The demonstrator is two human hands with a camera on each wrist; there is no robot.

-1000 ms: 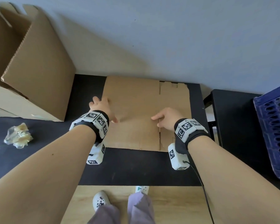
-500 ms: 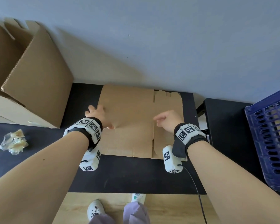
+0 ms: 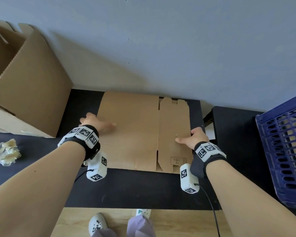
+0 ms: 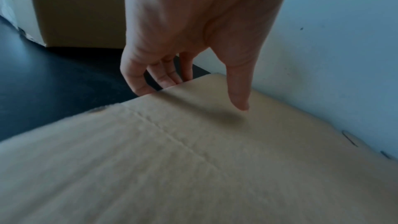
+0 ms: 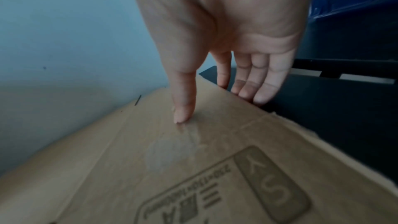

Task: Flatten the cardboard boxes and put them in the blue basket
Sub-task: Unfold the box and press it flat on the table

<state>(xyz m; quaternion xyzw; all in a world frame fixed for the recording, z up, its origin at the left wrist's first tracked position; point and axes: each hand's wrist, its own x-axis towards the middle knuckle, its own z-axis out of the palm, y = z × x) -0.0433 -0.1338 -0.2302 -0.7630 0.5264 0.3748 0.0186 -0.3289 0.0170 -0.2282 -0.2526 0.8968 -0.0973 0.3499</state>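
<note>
A flattened cardboard box (image 3: 137, 134) lies on the black table (image 3: 135, 190) against the wall. My left hand (image 3: 96, 124) is at its left edge, with the thumb over the top face and the fingers (image 4: 148, 88) tucked down past the edge. At the right edge my right hand (image 3: 193, 137) presses its thumb on the cardboard (image 5: 193, 168) while the fingers (image 5: 258, 94) hook below the rim. The blue basket (image 3: 284, 151) stands at the far right. A large open cardboard box (image 3: 29, 86) sits upright at the left.
A crumpled wad of clear tape (image 3: 5, 152) lies on the table at the far left. A lower black side table (image 3: 236, 142) carries the basket, with a gap between it and the main table. The wall runs close behind.
My right hand slid from the middle crease of the flat cardboard to its right edge. My left hand shifted outward onto the left edge. The cardboard stays flat.
</note>
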